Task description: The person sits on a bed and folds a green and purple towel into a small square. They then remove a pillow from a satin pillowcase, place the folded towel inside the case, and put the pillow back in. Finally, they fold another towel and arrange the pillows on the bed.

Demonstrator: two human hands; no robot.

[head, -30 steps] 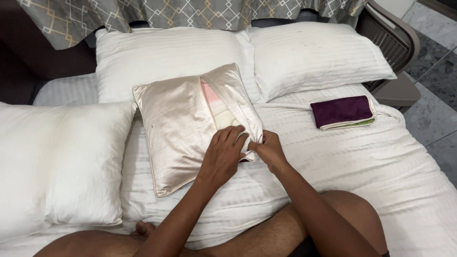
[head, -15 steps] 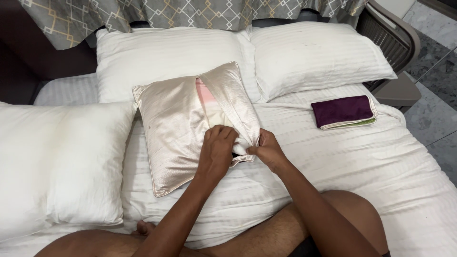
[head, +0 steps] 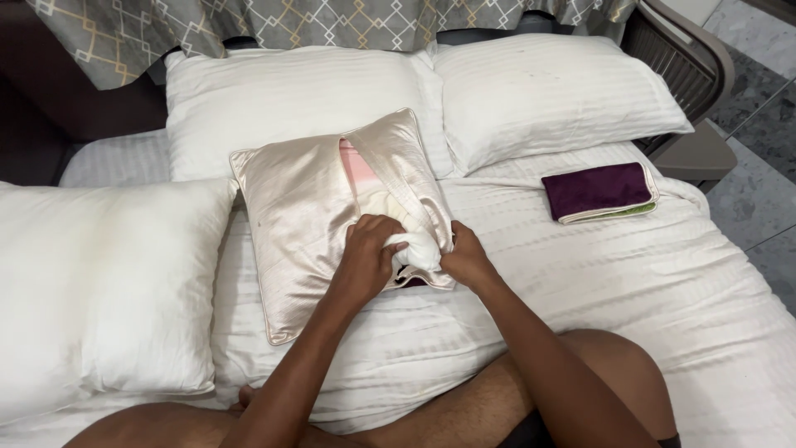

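Observation:
A shiny champagne satin cushion cover (head: 303, 211) lies on the white striped bed sheet (head: 580, 274) in front of me. Its back flap is parted, showing a pink and cream inner pillow (head: 361, 170). My left hand (head: 369, 257) is closed around a bunched white lump of that inner pillow at the cover's lower right opening. My right hand (head: 466, 259) pinches the satin edge of the cover just beside it. Both forearms reach in from the bottom of the view.
Two white pillows (head: 290, 99) (head: 547, 91) lean at the headboard and a large white pillow (head: 99, 282) lies at my left. A folded purple cloth (head: 599, 191) rests on the sheet to the right. My bare legs (head: 539, 398) are crossed on the bed.
The flap has opened wider. My left hand went from lying flat on the cover to gripping a white bunch of the inner pillow pulled out at the opening.

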